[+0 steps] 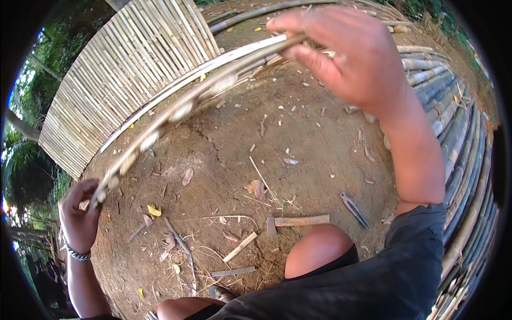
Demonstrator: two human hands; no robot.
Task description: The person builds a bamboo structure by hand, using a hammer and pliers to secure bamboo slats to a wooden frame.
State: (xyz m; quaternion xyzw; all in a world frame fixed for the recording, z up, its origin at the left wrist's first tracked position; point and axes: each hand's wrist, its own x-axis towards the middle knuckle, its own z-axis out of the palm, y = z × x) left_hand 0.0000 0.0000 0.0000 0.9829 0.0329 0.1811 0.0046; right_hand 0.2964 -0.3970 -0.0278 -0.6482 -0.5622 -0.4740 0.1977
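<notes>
A long, slightly bowed split bamboo strip (pixel 160 124) is held up across the view, slanting from lower left to upper right. Pale and white lumps show along its lower side, too blurred to name. At the left end my left hand (pixel 78 216), with a braided bracelet at the wrist, has its fingers closed around the strip. My right hand (pixel 357 58) pinches the far end at the upper right between thumb and fingers, and is slightly smeared by motion. Both hands are well above the ground.
On the dirt lie a hatchet-like tool (pixel 304 220) with a wooden handle, metal pliers (pixel 354 209), a short wooden piece (pixel 240 247) and a flat grey bar (pixel 233 271). A bamboo slat panel (pixel 133 69) stands at the far left. Bamboo poles (pixel 464 176) are stacked on the right.
</notes>
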